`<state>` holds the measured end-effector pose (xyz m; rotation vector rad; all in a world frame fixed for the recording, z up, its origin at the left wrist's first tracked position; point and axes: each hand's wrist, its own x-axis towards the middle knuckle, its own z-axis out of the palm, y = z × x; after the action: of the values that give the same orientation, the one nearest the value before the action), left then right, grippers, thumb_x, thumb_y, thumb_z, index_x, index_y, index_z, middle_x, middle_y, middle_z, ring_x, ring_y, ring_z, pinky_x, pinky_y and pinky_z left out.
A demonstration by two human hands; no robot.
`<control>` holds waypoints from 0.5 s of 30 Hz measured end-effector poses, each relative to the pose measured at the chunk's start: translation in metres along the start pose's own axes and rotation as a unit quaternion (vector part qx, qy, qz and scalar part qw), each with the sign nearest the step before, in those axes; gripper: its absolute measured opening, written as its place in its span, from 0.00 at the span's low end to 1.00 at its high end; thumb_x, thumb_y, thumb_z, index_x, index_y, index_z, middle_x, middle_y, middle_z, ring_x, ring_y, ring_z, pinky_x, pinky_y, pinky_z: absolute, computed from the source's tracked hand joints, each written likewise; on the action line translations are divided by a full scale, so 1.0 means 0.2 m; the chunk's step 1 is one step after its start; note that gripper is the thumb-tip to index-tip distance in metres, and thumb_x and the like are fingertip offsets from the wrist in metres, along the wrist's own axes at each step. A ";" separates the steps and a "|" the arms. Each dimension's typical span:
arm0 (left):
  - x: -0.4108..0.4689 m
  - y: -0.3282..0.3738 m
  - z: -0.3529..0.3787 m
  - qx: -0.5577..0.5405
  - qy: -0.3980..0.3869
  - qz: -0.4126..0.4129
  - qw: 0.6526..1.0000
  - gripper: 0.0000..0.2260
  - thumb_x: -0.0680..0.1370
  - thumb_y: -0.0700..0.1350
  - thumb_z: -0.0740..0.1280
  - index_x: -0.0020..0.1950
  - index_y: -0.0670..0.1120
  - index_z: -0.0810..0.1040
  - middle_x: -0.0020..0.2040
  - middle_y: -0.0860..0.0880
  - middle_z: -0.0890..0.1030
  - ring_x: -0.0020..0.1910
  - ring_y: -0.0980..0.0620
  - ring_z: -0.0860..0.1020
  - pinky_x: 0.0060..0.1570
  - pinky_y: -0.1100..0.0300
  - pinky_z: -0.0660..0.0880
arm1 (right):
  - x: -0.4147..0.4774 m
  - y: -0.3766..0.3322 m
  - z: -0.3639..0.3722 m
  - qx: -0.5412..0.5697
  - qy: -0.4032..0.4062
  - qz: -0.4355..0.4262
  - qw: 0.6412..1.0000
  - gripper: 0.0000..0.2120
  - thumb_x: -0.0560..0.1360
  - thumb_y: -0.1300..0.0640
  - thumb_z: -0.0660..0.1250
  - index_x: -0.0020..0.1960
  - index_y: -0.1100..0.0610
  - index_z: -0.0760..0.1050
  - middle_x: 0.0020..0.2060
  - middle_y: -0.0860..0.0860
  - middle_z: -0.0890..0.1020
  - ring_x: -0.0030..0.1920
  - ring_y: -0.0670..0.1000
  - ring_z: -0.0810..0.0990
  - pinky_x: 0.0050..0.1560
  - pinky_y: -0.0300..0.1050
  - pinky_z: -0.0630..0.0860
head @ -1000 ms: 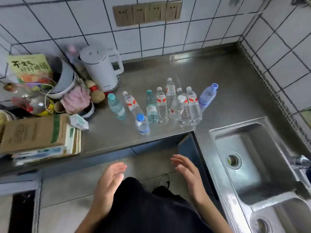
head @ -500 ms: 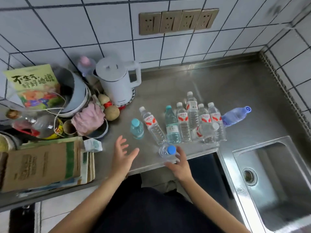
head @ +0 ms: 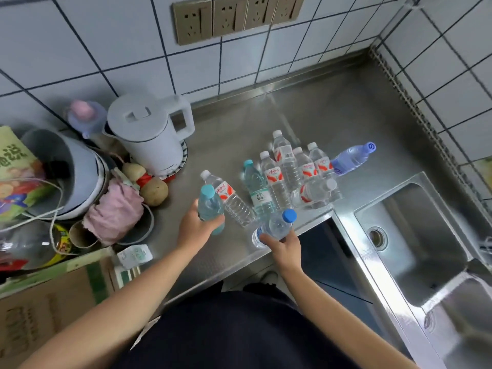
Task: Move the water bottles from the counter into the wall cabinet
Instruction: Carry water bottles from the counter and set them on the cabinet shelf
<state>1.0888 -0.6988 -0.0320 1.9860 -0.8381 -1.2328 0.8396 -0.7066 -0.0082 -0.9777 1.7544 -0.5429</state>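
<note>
A pale blue bottle (head: 210, 209) is topped by a turquoise cap, a clear bottle (head: 277, 226) by a bright blue one. Red-and-white labels are borne by the white-capped bottles (head: 275, 177). The white wall tiles (head: 80, 49) are lined with dark grout.

White-tiled walls (head: 80, 49) w/ sockets (head: 237, 18), steel sink (head: 426, 249)

a yellow-green packet (head: 16, 166) at nine o'clock bears big green chinese characters, cut off by the edge. red-labelled bottles (head: 275, 177) at centre carry red chinese script, too blurred to read.
</note>
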 end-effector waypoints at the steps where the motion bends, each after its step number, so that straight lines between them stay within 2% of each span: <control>1: -0.04 0.01 -0.01 0.007 -0.017 0.007 1.000 0.20 0.67 0.59 0.81 0.54 0.59 0.78 0.49 0.58 0.86 0.49 0.56 0.84 0.44 0.59 0.78 | -0.03 -0.01 -0.03 0.018 0.006 0.000 1.000 0.12 0.70 0.56 0.82 0.52 0.51 0.85 0.44 0.49 0.89 0.45 0.46 0.87 0.48 0.46 0.79; 3: -0.15 0.02 -0.04 0.022 -0.053 0.018 0.998 0.24 0.63 0.67 0.78 0.54 0.62 0.78 0.49 0.58 0.87 0.49 0.59 0.84 0.45 0.60 0.77 | -0.12 -0.01 -0.11 0.050 0.022 0.001 0.998 0.14 0.68 0.56 0.82 0.53 0.53 0.85 0.47 0.51 0.90 0.49 0.50 0.88 0.51 0.49 0.82; 5: -0.27 0.01 -0.04 0.026 -0.095 0.021 0.995 0.27 0.62 0.68 0.78 0.57 0.61 0.79 0.51 0.57 0.88 0.50 0.56 0.85 0.50 0.55 0.79 | -0.25 0.02 -0.21 0.077 0.039 -0.004 0.996 0.17 0.67 0.54 0.81 0.54 0.55 0.85 0.47 0.53 0.89 0.49 0.55 0.88 0.51 0.50 0.84; 7: -0.39 0.02 -0.01 0.029 -0.128 0.017 0.991 0.29 0.63 0.67 0.79 0.60 0.57 0.81 0.52 0.57 0.88 0.51 0.56 0.86 0.55 0.53 0.80 | -0.39 0.06 -0.31 0.095 0.050 -0.006 0.994 0.18 0.67 0.53 0.80 0.55 0.54 0.84 0.49 0.53 0.89 0.49 0.56 0.88 0.50 0.48 0.85; 10: -0.55 0.05 0.04 0.052 -0.167 0.025 0.984 0.27 0.63 0.64 0.82 0.58 0.57 0.83 0.52 0.61 0.88 0.50 0.63 0.84 0.51 0.60 0.77 | -0.61 0.17 -0.46 0.126 0.084 0.014 0.988 0.22 0.65 0.48 0.81 0.57 0.53 0.82 0.49 0.50 0.89 0.49 0.50 0.89 0.49 0.41 0.83; 12: -0.63 0.08 0.10 0.070 -0.185 0.047 0.979 0.20 0.66 0.58 0.86 0.53 0.64 0.83 0.50 0.67 0.86 0.48 0.69 0.83 0.46 0.69 0.75 | -0.76 0.26 -0.54 0.140 0.123 0.029 0.982 0.23 0.61 0.46 0.81 0.54 0.49 0.83 0.48 0.48 0.89 0.47 0.47 0.89 0.46 0.40 0.82; 14: -0.69 0.14 0.15 0.084 -0.199 0.075 0.974 0.21 0.67 0.55 0.86 0.50 0.73 0.80 0.48 0.71 0.85 0.47 0.72 0.82 0.43 0.77 0.74 | -0.87 0.35 -0.60 0.165 0.161 0.037 0.972 0.21 0.61 0.48 0.81 0.52 0.45 0.83 0.47 0.48 0.89 0.46 0.46 0.89 0.45 0.39 0.83; 15: -0.72 0.17 0.19 0.089 -0.205 0.089 0.971 0.21 0.65 0.56 0.86 0.50 0.72 0.80 0.47 0.69 0.86 0.46 0.70 0.83 0.43 0.78 0.73 | -0.91 0.40 -0.63 0.173 0.177 0.037 0.968 0.20 0.62 0.50 0.82 0.52 0.43 0.83 0.47 0.48 0.89 0.46 0.46 0.89 0.45 0.38 0.83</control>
<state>0.9974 -0.6132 0.0547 1.7638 -1.3400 -1.5290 0.7241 -0.5223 0.0822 -0.5909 1.9127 -0.9868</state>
